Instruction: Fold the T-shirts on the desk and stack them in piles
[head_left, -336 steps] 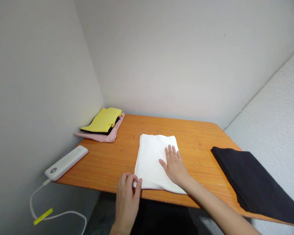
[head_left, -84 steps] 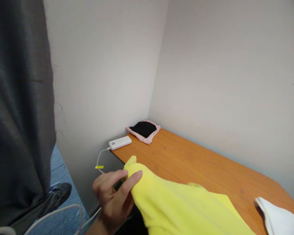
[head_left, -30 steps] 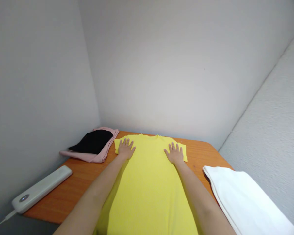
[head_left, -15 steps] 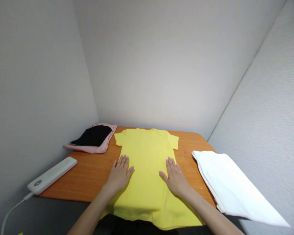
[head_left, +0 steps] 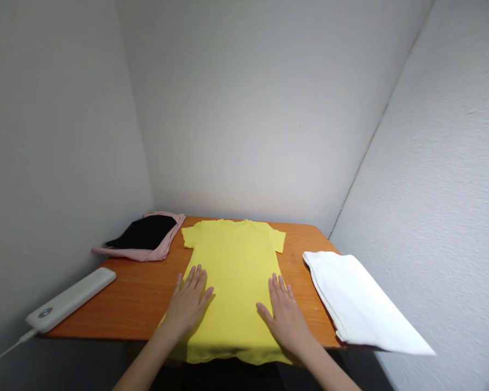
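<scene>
A yellow T-shirt (head_left: 233,266) lies spread flat on the orange wooden table (head_left: 138,288), collar toward the far wall, hem hanging over the near edge. My left hand (head_left: 187,304) rests flat on the shirt's lower left side, fingers stretched out. My right hand (head_left: 283,317) lies flat on the lower right side, fingers apart too. Neither hand holds anything.
A folded black cloth (head_left: 142,232) sits on a folded pink cloth (head_left: 150,253) in the far left corner. A white power bank (head_left: 69,298) with a cable lies at the left edge. A folded white cloth (head_left: 358,304) overhangs the right edge. Walls close in on three sides.
Both hands have slid down the yellow shirt from its shoulders toward its hem. Before that, the white cloth went to the right and the yellow shirt was unfolded.
</scene>
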